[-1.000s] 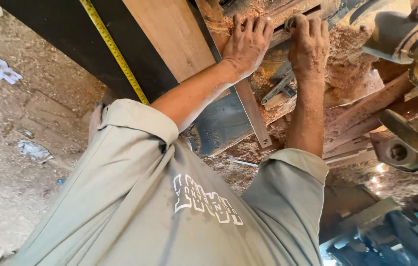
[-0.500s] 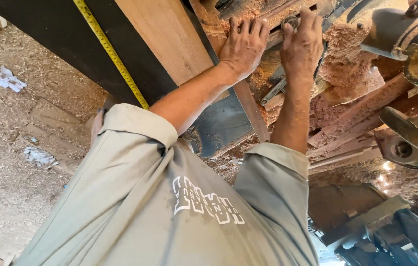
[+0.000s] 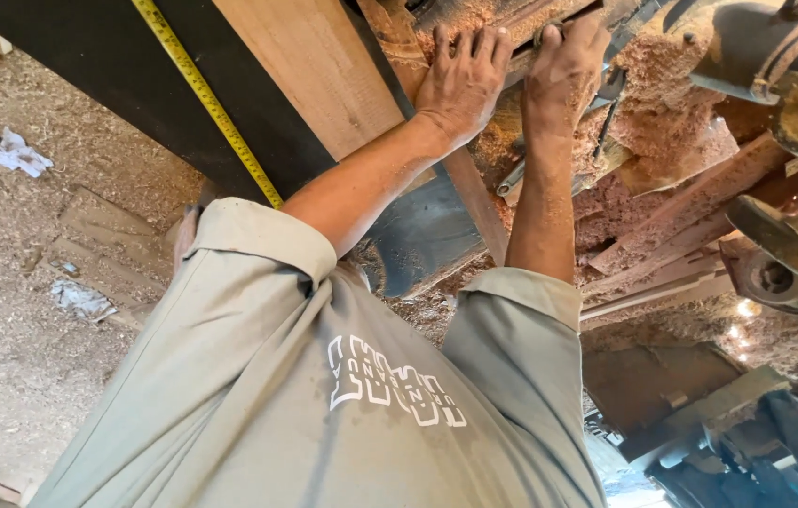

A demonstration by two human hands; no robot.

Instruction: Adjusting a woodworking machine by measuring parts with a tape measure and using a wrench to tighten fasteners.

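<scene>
Right hand (image 3: 563, 71) has slid further up the sawdust-caked bar (image 3: 549, 38) (left unmoved)

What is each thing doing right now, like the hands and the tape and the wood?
left hand: fingers spread, pressed flat on the sawdust-covered machine part.
right hand: fingers curled around a narrow metal bar.
yellow tape measure: pulled out, lying straight along the dark surface.
wooden plank: lying flat, bare.
sawdust: piled thick on the machine.
</scene>
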